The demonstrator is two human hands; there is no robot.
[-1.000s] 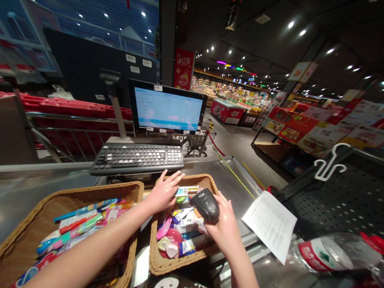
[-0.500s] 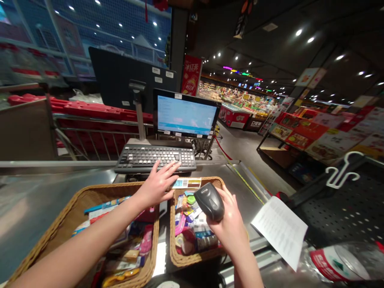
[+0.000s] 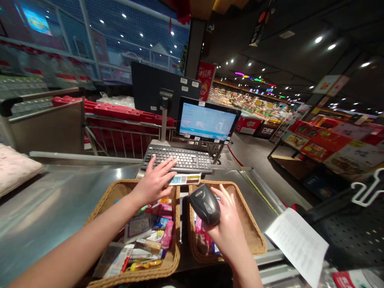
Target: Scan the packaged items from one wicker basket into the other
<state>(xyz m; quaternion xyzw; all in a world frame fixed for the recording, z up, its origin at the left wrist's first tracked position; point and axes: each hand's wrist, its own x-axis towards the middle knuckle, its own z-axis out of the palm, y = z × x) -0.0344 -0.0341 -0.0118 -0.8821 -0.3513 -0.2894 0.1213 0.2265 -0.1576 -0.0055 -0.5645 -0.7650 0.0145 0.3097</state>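
Stretched over the left half of the black keyboard (image 3: 180, 158), my left hand (image 3: 157, 176) has a thin flat packet with a barcode (image 3: 186, 179) pinched between thumb and fingers. My right hand (image 3: 226, 218) is wrapped round a black barcode scanner (image 3: 205, 205), whose head points up and left toward the packet. Below the scanner sits the right wicker basket (image 3: 259, 240), with small colourful packaged goods partly hidden by my hand. Under my left forearm, the left wicker basket (image 3: 177, 244) holds several mixed small items, among them a pink packet (image 3: 167, 235).
A lit monitor (image 3: 207, 120) stands behind the keyboard, beside a second screen (image 3: 162, 86) seen from its back. A printed paper sheet (image 3: 300, 244) lies on the right. A pale cushion-like item (image 3: 16, 168) rests at the far left of the metal counter (image 3: 69, 192).
The view has turned left, so the counter's things appear farther right. Both hands, with the packet and scanner, have moved left relative to the keyboard and right basket.
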